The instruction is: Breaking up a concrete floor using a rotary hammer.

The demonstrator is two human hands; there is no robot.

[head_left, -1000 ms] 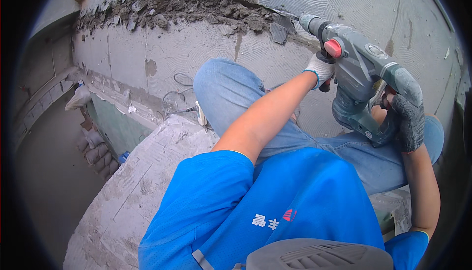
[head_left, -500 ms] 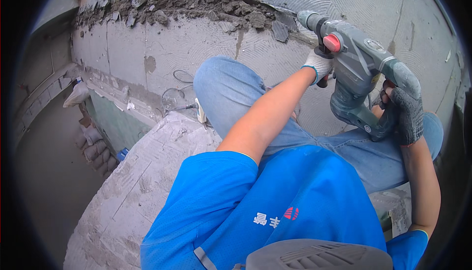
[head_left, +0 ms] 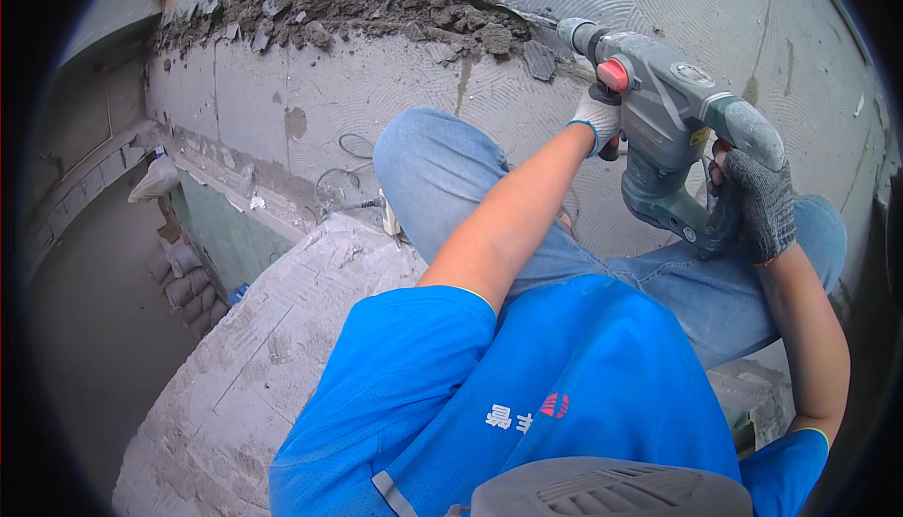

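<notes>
A grey-green rotary hammer drill [head_left: 666, 94] with a red knob lies across the right side of the view, its chuck pointing to the upper left. My left hand [head_left: 599, 118], in a white glove, is closed round the side handle behind the chuck. In a dark grey glove, my right hand [head_left: 758, 199] is wrapped round the rear handle above my right thigh. The bit [head_left: 537, 19] reaches the right end of a broken strip of mortar rubble [head_left: 404, 11]. Loose dark chips, such as a flat tile piece [head_left: 540, 61], lie beside it.
A thin cable [head_left: 350, 171] loops on the floor left of my bent knee. Pale rough concrete [head_left: 254, 366] ends at a drop on the left, with stacked sacks [head_left: 191, 286] lower down. A white bag [head_left: 155, 180] sits by the far-left ledge.
The drill and both my hands have shifted slightly left and up, bringing the chuck nearer the rubble strip. Both grips stay the same.
</notes>
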